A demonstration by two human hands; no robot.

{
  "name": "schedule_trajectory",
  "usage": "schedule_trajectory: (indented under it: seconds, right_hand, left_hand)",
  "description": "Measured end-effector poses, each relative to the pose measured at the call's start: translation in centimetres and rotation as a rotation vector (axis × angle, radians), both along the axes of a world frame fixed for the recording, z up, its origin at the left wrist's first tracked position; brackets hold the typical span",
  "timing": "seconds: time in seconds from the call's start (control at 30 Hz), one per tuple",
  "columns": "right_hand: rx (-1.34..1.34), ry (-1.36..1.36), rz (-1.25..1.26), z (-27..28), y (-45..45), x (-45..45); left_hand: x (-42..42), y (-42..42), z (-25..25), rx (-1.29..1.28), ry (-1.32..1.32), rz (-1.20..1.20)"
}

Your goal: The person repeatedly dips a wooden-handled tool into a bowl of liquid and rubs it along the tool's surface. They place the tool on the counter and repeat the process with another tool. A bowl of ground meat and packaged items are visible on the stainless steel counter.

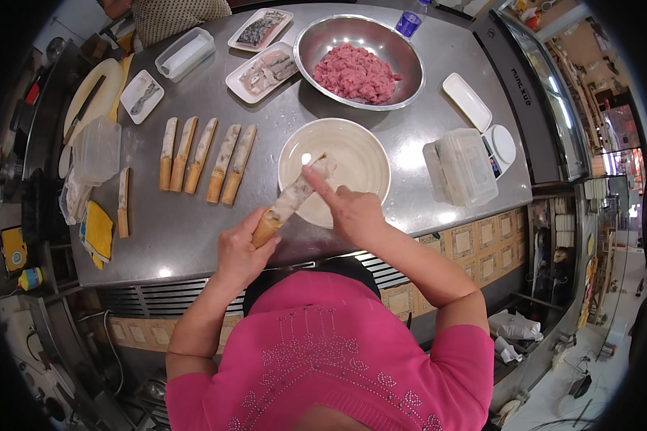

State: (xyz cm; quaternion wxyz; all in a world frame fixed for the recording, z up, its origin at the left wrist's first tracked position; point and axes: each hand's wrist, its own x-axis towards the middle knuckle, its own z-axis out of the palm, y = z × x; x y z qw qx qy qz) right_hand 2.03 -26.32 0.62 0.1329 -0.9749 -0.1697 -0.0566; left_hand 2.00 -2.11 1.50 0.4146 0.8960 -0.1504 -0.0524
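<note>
My left hand (242,250) grips the lower end of a split bamboo tube (266,229). Pale, grey-flecked paste (292,196) fills its open trough, and the tube slants up to the right. The extended index finger of my right hand (353,210) touches the paste near the tube's upper end; that hand holds nothing I can see. Beneath the tube's far end is a cream bowl (374,148) with clear liquid in it. To the left lie several filled bamboo tubes (195,161) in a row, and another narrow bamboo piece (123,207) lies apart from them.
Behind the bowl stands a steel basin (412,73) of raw pink minced meat (356,75). White trays (253,97) hold fish pieces. At right are a lidded plastic box (466,167) and a scale (502,143). A knife (86,105) rests on a round board (102,81) at left.
</note>
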Motion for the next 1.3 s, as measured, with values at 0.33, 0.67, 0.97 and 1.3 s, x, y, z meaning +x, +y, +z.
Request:
schedule_trajectory:
  seconds: [0.33,0.67,0.97,1.3]
  right_hand:
    - [-0.024,0.087,0.091,0.8,0.1,-0.3]
    - [0.564,0.612,-0.04,3.1,0.1,2.2]
    - [0.975,1.095,-0.022,3.7,1.8,3.1]
    - [-0.062,0.083,0.289,2.0,0.6,1.4]
  left_hand:
    - [0.1,0.1,-0.7,0.048,-0.143,-0.044]
    - [0.8,1.0,-0.4,0.398,-0.587,-0.074]
    - [0.6,1.2,-0.1,0.37,-0.386,-0.123]
    - [1.0,1.7,-0.2,-0.022,0.16,-0.034]
